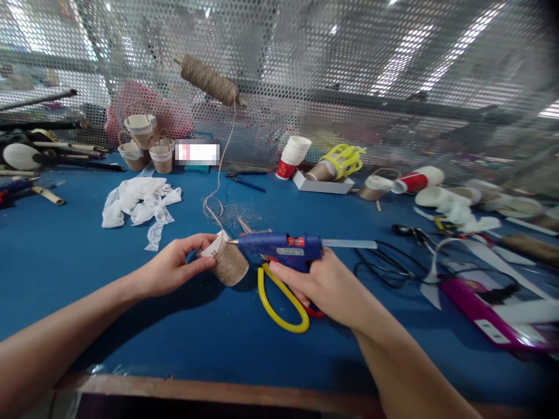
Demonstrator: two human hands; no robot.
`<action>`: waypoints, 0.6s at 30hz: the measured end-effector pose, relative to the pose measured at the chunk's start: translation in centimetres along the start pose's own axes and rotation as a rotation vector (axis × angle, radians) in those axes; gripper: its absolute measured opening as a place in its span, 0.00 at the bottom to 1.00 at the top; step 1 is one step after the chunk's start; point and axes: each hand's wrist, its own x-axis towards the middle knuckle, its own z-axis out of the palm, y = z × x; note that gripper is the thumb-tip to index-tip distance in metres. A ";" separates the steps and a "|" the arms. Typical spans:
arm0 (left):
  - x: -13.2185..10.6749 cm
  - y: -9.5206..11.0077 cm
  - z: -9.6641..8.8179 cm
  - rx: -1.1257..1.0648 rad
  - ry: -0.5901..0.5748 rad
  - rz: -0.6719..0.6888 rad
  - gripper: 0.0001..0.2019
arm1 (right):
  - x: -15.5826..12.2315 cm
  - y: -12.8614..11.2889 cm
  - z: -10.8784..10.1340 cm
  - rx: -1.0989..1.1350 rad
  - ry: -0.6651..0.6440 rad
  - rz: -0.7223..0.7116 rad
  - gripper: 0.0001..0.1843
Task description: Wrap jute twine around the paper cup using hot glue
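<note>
My left hand (181, 265) is closed on a paper cup (231, 265) that lies tilted, most of its side wrapped in brown twine. A white band of bare paper shows near its rim. In my right hand (325, 285) is a blue hot glue gun (283, 247), a clear glue stick (349, 244) jutting from its back. The gun's nozzle points left and meets, or nearly meets, the cup near the rim. From the cup a strand of twine (222, 157) runs up to a twine spool (209, 80). Yellow-handled scissors (283, 314) lie under the glue gun.
White lace (137, 201) is heaped at the left. Behind it stand several twine-covered cups (161, 156). Stacked paper cups (293, 157) and a white box (323, 183) are at the back. A purple power strip (484, 314) and black cable (388, 267) lie right. A perforated metal screen (305, 75) rises behind.
</note>
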 end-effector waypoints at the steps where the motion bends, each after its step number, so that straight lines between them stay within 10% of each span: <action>1: 0.0 0.0 0.0 0.003 0.001 0.005 0.07 | 0.1 0.0 0.0 -0.007 0.010 0.007 0.20; 18: 0.0 -0.4 -0.1 0.028 0.003 0.036 0.08 | 2.3 1.7 -0.7 0.236 0.069 0.004 0.17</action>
